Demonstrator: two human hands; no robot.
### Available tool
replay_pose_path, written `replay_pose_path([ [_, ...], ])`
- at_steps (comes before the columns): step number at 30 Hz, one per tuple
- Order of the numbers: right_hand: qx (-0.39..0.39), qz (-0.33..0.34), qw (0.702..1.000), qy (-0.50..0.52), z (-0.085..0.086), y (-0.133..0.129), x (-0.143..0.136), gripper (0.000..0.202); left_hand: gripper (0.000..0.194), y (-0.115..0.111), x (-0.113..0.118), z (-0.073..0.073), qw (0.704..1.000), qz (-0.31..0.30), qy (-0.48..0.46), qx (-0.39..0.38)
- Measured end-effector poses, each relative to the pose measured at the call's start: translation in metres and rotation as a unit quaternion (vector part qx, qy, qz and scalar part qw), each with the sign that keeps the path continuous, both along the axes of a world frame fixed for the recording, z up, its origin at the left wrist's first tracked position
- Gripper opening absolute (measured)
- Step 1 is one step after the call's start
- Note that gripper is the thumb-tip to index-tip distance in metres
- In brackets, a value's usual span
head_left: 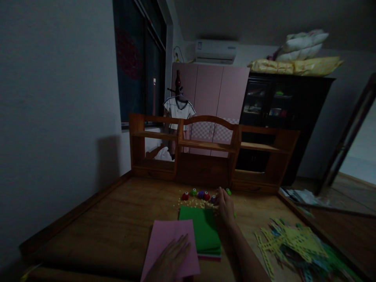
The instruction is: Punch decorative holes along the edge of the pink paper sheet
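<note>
My left hand lies flat on a pink sheet of paper, fingers stretched out. The sheet partly overlaps a stack of green paper, which has a pink edge showing at its bottom. Farther forward, my right hand reaches past the stack with its fingers bent together; what they hold, if anything, is hidden. Beside its fingertips is a small dark blue piece. To the left stand similar small rounded pieces: red, green and purple, some with white tops. Pale yellow bits are scattered in front of them.
A heap of yellow and green cut-out paper strips covers the table's right side. Wooden shelves rise along the back edge of the wooden tabletop. A wall borders the left.
</note>
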State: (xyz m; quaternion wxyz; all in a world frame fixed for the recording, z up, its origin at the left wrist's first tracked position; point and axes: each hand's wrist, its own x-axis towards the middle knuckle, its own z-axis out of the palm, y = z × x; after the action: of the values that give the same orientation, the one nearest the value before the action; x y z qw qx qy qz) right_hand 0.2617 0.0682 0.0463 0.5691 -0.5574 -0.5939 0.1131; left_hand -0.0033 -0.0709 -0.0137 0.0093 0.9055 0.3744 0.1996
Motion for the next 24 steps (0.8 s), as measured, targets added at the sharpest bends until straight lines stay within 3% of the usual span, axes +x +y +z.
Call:
replay_pose_path([
  [4,0.002,-0.011,1.000,0.006,0.007,-0.005,-0.002,0.060,0.082,-0.004,0.000,0.006,1.000,0.005,0.002,0.007],
  [8,0.009,-0.018,1.000,-0.002,0.009,-0.007,-0.002,0.062,0.080,0.001,-0.001,0.003,0.999,-0.020,-0.011,0.024],
  [14,0.011,-0.022,1.000,-0.003,0.003,-0.002,-0.001,0.062,0.087,-0.002,0.001,0.004,1.000,0.001,-0.002,0.019],
  [24,0.005,-0.016,1.000,-0.005,-0.003,0.004,0.001,0.060,0.076,-0.002,0.000,0.005,0.999,-0.015,-0.010,0.049],
])
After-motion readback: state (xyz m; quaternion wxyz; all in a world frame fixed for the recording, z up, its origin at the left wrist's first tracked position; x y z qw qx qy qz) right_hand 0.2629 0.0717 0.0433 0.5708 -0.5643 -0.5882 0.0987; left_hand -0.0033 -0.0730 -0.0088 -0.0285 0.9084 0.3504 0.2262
